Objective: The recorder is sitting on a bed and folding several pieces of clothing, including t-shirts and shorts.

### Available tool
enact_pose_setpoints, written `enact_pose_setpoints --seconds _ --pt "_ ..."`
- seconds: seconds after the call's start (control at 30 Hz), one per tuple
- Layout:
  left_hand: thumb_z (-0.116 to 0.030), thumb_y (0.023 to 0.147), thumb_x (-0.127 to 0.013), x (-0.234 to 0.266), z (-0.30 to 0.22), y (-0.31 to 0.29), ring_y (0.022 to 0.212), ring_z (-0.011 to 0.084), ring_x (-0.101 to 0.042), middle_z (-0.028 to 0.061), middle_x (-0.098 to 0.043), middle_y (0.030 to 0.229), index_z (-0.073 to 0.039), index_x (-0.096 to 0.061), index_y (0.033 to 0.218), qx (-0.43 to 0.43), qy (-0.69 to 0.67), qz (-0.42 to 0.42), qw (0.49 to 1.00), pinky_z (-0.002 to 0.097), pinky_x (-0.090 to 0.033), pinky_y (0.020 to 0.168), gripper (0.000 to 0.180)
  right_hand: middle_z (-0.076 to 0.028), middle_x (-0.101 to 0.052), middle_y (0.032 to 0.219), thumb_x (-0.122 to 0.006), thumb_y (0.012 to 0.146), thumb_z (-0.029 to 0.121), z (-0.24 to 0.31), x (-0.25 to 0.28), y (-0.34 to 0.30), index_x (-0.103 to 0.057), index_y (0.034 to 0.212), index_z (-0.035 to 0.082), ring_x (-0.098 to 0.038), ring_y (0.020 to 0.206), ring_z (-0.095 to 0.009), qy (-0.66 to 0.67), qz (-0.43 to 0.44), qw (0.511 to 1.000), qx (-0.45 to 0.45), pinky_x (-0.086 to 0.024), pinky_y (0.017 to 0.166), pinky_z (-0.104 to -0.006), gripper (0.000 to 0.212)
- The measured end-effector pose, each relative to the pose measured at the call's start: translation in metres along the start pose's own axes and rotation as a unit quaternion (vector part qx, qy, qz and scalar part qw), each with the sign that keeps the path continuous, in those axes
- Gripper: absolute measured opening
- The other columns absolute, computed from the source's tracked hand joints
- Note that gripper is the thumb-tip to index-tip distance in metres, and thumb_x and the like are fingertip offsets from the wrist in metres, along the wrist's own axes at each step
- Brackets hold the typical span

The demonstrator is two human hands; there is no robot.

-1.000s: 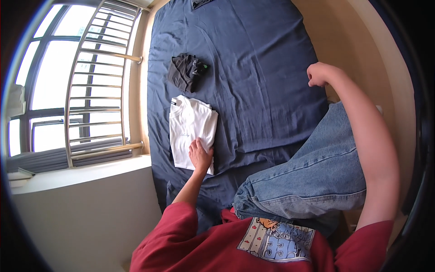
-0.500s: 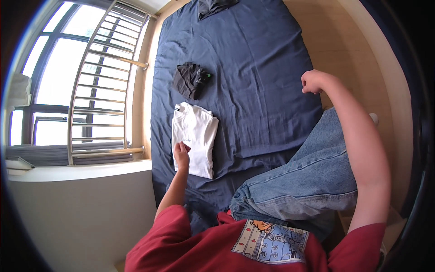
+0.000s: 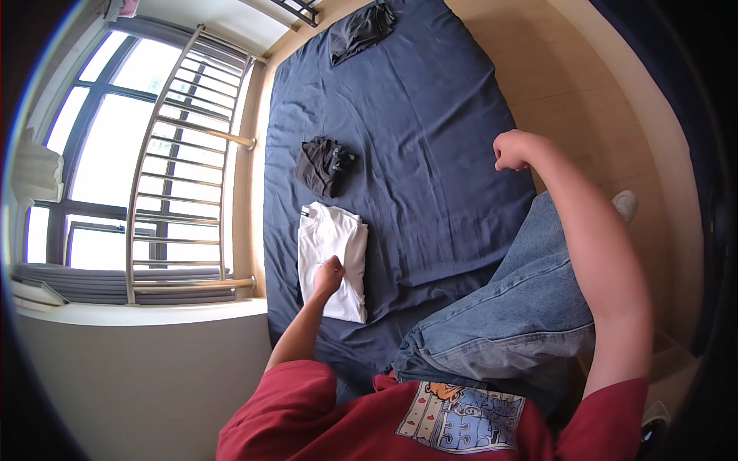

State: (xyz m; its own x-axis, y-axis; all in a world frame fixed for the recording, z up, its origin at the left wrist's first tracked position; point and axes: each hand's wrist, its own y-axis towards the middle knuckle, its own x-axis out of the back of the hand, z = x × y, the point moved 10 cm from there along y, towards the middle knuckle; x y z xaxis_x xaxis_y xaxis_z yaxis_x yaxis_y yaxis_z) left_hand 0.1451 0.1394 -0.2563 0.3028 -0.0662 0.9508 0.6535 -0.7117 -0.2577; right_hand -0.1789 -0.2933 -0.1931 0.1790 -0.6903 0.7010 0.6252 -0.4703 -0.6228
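Observation:
A folded white T-shirt (image 3: pixel 338 227) lies flat on the dark blue bed sheet (image 3: pixel 430 154), left of centre. Over its lower half is my left hand (image 3: pixel 330 275), its fingers curled in with nothing visible in them; whether it touches the cloth I cannot tell. Out by the bed's right edge, my right hand (image 3: pixel 512 150) hovers with bent, closed fingers and no object showing in it. Just beyond the shirt sits a crumpled black garment (image 3: pixel 319 167) with a small green mark.
Another dark garment (image 3: pixel 361 34) lies at the bed's far end. A metal railing (image 3: pixel 177 200) runs before the window on the left, above a white ledge (image 3: pixel 154 313). Wooden floor (image 3: pixel 576 100) borders the bed's right. My jeans-clad leg (image 3: pixel 492 307) rests across the near right corner.
My left hand has moved right across the shirt and its fingers have curled in. My right hand has shifted slightly left and stays closed. The view has tilted, showing more at the far end.

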Motion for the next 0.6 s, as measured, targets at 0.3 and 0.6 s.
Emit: enact_pose_setpoints --seconds 0.3,0.6 --pt "-0.012 0.089 -0.056 0.194 -0.035 -0.014 0.079 0.0156 -0.058 0.0054 -0.059 0.081 -0.005 -0.053 0.090 -0.004 -0.483 -0.010 0.875 0.0306 -0.047 0.078 0.008 -0.016 -0.066 0.092 -0.066 0.079 0.019 0.004 -0.017 0.015 -0.067 0.096 0.001 -0.065 0.077 -0.027 -0.076 0.020 0.997 0.020 -0.053 0.068 -0.0372 0.025" --pt "-0.016 0.097 -0.040 0.373 -0.173 -0.027 0.105 0.0228 -0.055 0.0162 -0.057 0.112 0.001 -0.048 0.117 -0.234 -0.753 -0.097 0.608 0.0354 -0.044 0.093 0.028 -0.016 -0.066 0.100 -0.066 0.074 0.022 0.057 -0.015 0.016 -0.068 0.095 0.001 -0.065 0.091 -0.030 -0.047 -0.066 0.988 0.131 -0.052 0.075 -0.0392 0.030"
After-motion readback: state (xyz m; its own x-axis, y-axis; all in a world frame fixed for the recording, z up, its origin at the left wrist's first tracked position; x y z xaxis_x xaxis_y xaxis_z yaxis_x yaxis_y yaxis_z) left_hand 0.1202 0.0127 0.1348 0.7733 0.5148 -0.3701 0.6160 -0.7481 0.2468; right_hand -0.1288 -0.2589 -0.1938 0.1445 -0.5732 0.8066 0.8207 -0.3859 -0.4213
